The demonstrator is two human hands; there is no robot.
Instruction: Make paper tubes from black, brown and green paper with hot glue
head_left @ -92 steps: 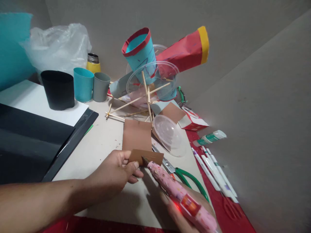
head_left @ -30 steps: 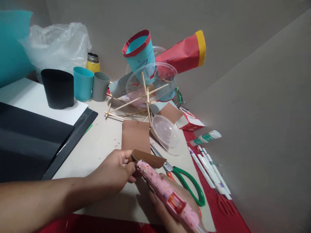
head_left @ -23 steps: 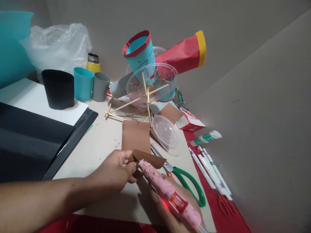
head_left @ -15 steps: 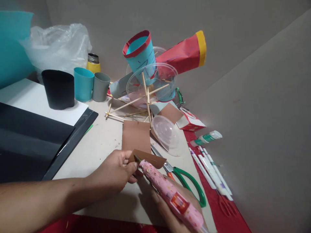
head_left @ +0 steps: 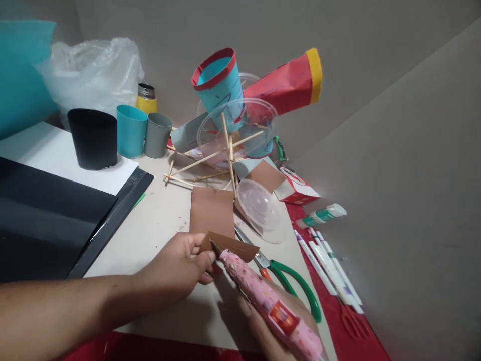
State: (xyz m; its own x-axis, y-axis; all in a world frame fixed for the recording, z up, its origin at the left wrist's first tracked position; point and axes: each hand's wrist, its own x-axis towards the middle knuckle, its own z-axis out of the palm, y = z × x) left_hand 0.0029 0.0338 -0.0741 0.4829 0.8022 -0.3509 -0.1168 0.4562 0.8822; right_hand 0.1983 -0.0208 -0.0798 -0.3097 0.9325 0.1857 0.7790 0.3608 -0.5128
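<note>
My left hand (head_left: 176, 268) pinches a small folded piece of brown paper (head_left: 235, 245) by its left end, just above the table. My right hand (head_left: 270, 326), at the bottom edge, is wrapped round a pink glue gun (head_left: 268, 306). The gun's tip touches the brown piece near my left thumb. A larger brown paper sheet (head_left: 212, 210) lies flat just behind the piece. Green-handled scissors (head_left: 289, 283) lie under and right of the gun.
A model of wooden sticks (head_left: 221, 155), clear plastic lids and coloured paper cones stands at the back. Black (head_left: 93, 138), teal (head_left: 131, 131) and grey (head_left: 158, 135) paper cups stand left. Black sheets (head_left: 48, 215) fill the left. Markers (head_left: 330, 265) and a glue tube (head_left: 323, 215) lie right, by a cardboard wall.
The glue gun's tip has slid from the middle of the brown piece toward its left end, near my thumb. My left hand has kept its grip.
</note>
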